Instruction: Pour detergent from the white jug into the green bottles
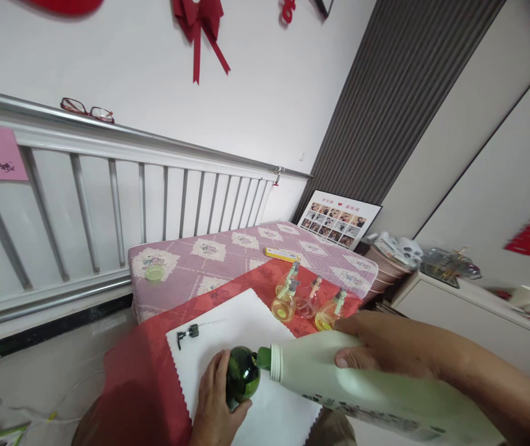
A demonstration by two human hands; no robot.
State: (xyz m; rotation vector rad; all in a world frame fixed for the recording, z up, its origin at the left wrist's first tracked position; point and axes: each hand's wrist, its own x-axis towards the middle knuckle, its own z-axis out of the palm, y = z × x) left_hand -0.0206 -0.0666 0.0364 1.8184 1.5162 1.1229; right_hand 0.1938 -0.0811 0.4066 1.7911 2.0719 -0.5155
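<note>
My left hand is wrapped around a dark green pump bottle, whose pump is off. In my right hand is a large pale green refill bottle, tipped on its side. Its green spout meets the mouth of the small bottle; whether liquid flows cannot be made out. A black pump head lies on the white mat, left of the dark bottle. Past the mat stand several clear bottles with pump tops, among them one with yellow liquid.
A red cloth lies under the mat on a table with a patterned purple tablecloth. A green lid-like disc and a yellow box rest there. A white radiator runs behind; a cabinet stands at right.
</note>
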